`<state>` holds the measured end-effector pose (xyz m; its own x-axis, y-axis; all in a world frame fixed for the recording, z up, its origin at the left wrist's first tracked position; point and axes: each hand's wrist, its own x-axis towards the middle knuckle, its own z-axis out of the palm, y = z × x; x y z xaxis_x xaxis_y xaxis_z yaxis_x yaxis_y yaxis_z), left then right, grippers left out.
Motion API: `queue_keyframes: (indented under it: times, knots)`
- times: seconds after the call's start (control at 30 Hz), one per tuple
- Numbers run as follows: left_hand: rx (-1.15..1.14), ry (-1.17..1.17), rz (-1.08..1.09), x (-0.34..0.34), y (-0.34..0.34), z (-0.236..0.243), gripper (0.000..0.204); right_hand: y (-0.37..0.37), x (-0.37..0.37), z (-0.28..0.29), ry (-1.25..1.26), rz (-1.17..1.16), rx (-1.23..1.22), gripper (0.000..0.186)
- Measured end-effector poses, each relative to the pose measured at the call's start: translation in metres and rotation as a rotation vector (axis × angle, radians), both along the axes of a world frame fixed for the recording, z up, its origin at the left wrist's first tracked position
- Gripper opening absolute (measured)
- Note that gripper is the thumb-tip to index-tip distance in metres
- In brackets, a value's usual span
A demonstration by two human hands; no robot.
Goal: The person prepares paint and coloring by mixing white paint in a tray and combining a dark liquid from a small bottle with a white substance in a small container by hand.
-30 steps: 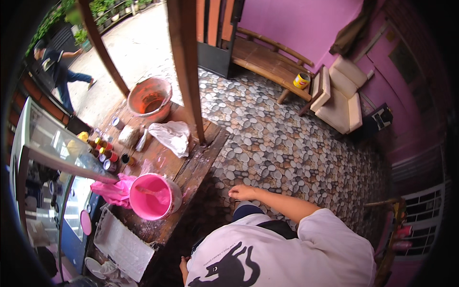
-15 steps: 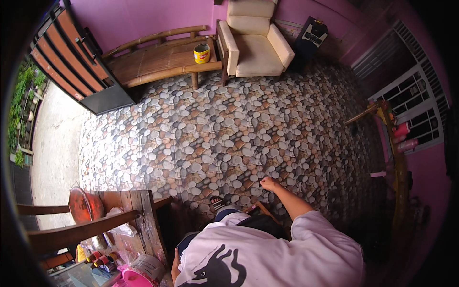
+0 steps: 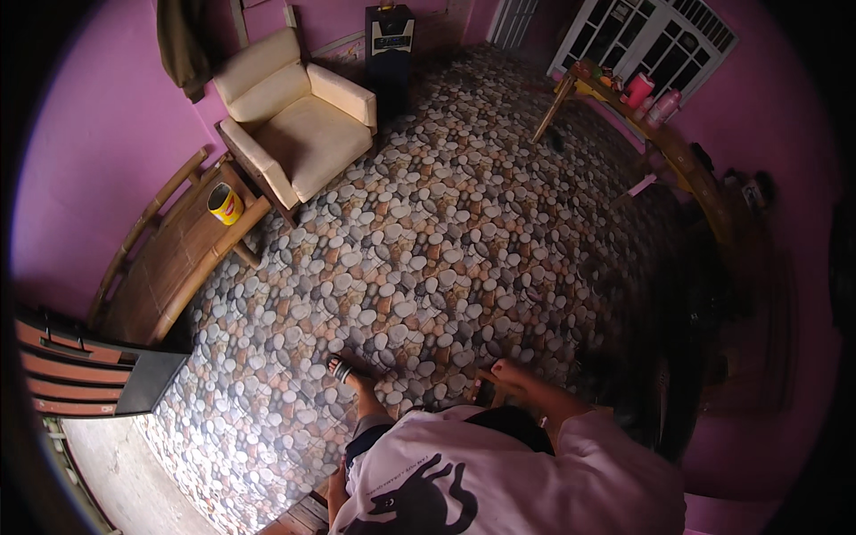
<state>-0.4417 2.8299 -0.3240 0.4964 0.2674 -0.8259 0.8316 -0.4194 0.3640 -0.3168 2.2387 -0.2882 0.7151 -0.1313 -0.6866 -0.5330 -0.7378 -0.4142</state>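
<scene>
My right hand (image 3: pixel 506 369) is held out in front of me over the floor, its fingers curled into a fist with nothing visible in them. Just left of it, in front of my lap, shows a piece of brown wooden frame (image 3: pixel 480 387); I cannot tell whether the hand touches it. My left hand (image 3: pixel 337 489) hangs low at my left side by the lower edge, mostly hidden by my white shirt (image 3: pixel 499 473), so its fingers cannot be made out. My sandalled left foot (image 3: pixel 341 368) stands forward on the pebble-patterned floor (image 3: pixel 428 259).
Far left, a bamboo bench (image 3: pixel 174 254) carries a yellow tub (image 3: pixel 226 205). Beside it stands a cream armchair (image 3: pixel 303 125), then a black speaker-like box (image 3: pixel 390 45). A long wooden table (image 3: pixel 682 165) with pink containers (image 3: pixel 639 87) runs along the right wall. A slatted gate (image 3: pixel 80 366) is at left.
My view has swung to the right, bringing the armchair and bench leftward. The cluttered table at lower left has mostly left view. My right fist is drawn in toward my body.
</scene>
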Motion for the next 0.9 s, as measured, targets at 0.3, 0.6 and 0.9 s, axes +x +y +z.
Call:
queue_keyframes:
  times: [0.3, 0.6, 0.9]
  knots:
    - [0.118, -0.389, -0.714, 0.22, 0.05, -0.044, 0.05, -0.005, 0.008, -0.001, -0.051, 0.148, -0.162, 0.027]
    - [-0.244, -0.069, 0.203, 0.367, 0.13, -0.02, 0.04, 0.082, 0.118, 0.039, -0.09, -0.002, 0.045, 0.033]
    - [-0.284, 0.387, -0.17, 0.341, 0.118, -0.011, 0.054, 0.126, 0.055, 0.036, 0.461, -0.929, 1.026, 0.033]
